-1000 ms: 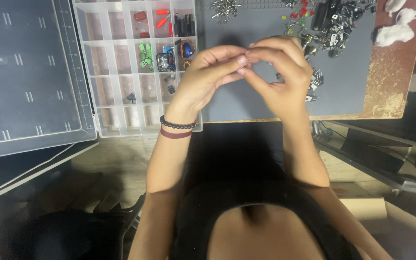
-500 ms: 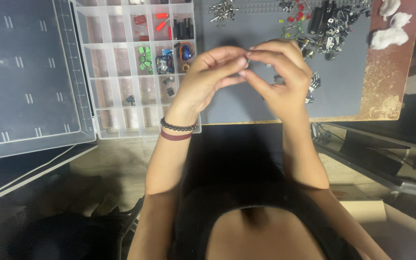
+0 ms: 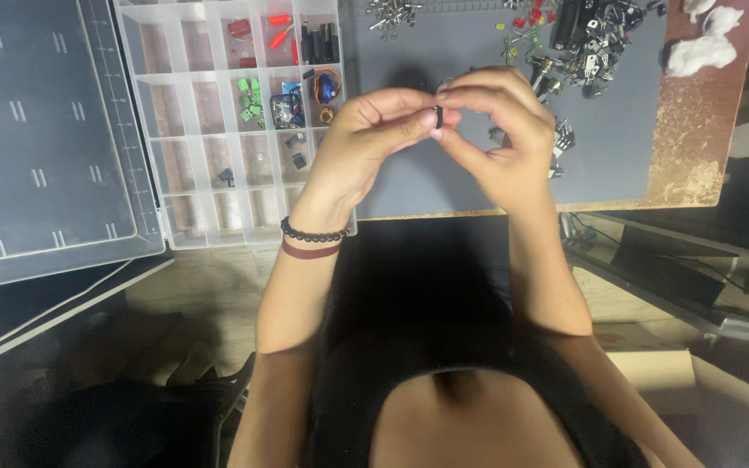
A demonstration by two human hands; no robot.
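we hold our left hand (image 3: 366, 143) and right hand (image 3: 500, 139) raised together above the desk edge, fingertips meeting. a small dark part (image 3: 438, 116) sits pinched between them, right at the point where the left thumb and forefinger close against the right fingers. beyond lies the grey mat (image 3: 617, 121), the clear parts box (image 3: 218, 121) to its left, and loose components (image 3: 582, 35) farthest off.

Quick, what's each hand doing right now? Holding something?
Left hand: closed, fingertips pinching a small dark part above the grey mat.
Right hand: closed, fingertips pinching the same small dark part from the other side.
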